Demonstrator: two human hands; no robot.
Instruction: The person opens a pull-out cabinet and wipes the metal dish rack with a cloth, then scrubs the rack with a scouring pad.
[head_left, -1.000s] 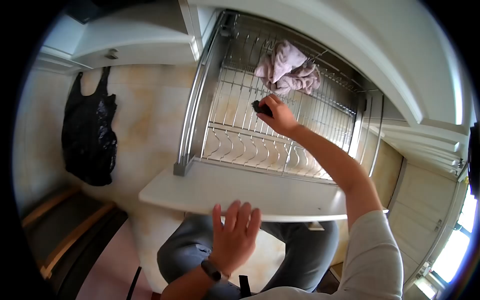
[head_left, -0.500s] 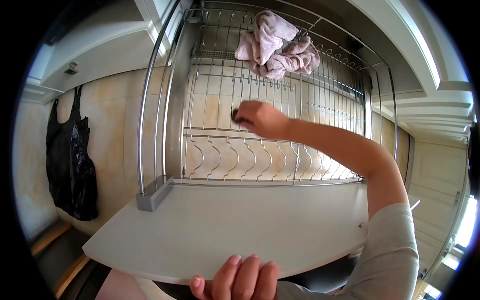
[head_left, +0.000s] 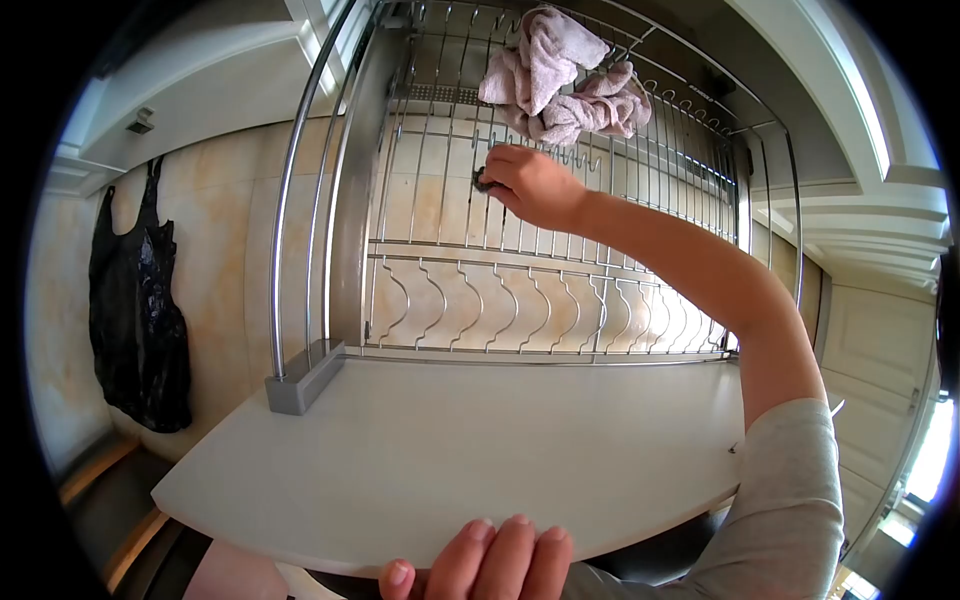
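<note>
My right hand [head_left: 535,187] is closed on a small dark scrubber [head_left: 482,181], held at the wires of the metal drawer rack [head_left: 430,247]. Just above that hand, a crumpled pink cloth [head_left: 560,75] lies on the rack. My left hand [head_left: 490,562] is at the near edge of the white drawer front [head_left: 450,450], its fingers apart and resting on the edge, with nothing seen in it.
On the floor at the left lies a black plastic bag [head_left: 140,310]. Beyond it is a white cabinet drawer with a small knob [head_left: 140,122]. A wooden-framed chair [head_left: 100,470] stands at the lower left. White cabinets [head_left: 870,350] line the right side.
The view has moved closer over the drawer. My right hand has shifted left along the rack, then up toward the cloth, with the scrubber. My left hand stays at the drawer front's edge.
</note>
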